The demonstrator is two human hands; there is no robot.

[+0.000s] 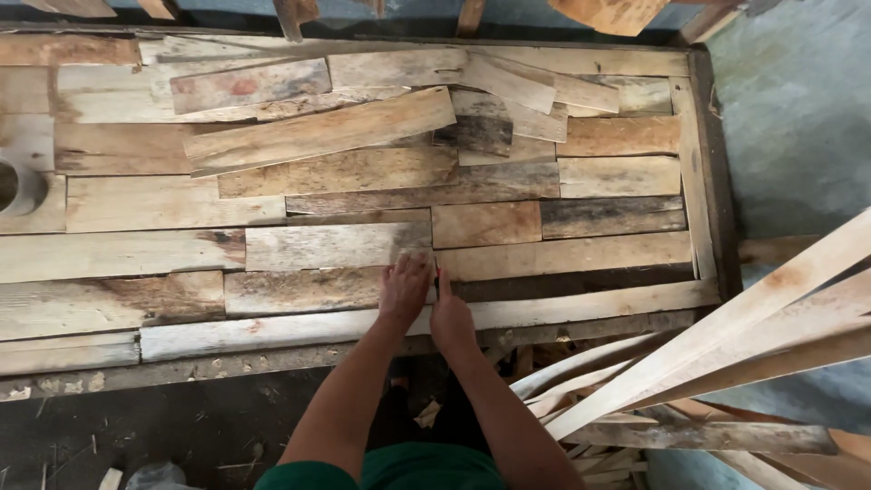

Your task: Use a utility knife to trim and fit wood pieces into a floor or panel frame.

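— Where the left hand (405, 289) lies, flat and open, palm down on a grey board (304, 290), fingers spread toward the board's right end. Grips nothing.

— And the right hand (451, 313)?

— Just beside the left, edge-on, pressed against a dark gap (562, 283) between boards. Can't tell how far closed; fingertips hidden behind the knuckles. Maybe something thin and dark at the thumb, too small to make out.

— Around the hands?

— Laid side by side in rows inside a frame (703, 181): weathered boards, grey, tan and brown. Touching the grey board above, a pale board (336, 245); below, a long light strip (272, 334) running under both wrists.

— Farther out?

— Loose on top near the far edge, a slanted plank (322, 132), tilted across the rows. At the left edge, a round grey thing (18, 186), cut off, kind unclear. At the right, a bundle of long slats (726, 345), leaning, cut off by the edge of view. Along the top, more wood ends, cropped.

— Labels, packaging?

— One reddish stain on a far board (245, 86); hard to read as anything more. At the bottom, green clothing (399, 470), partly cut off.
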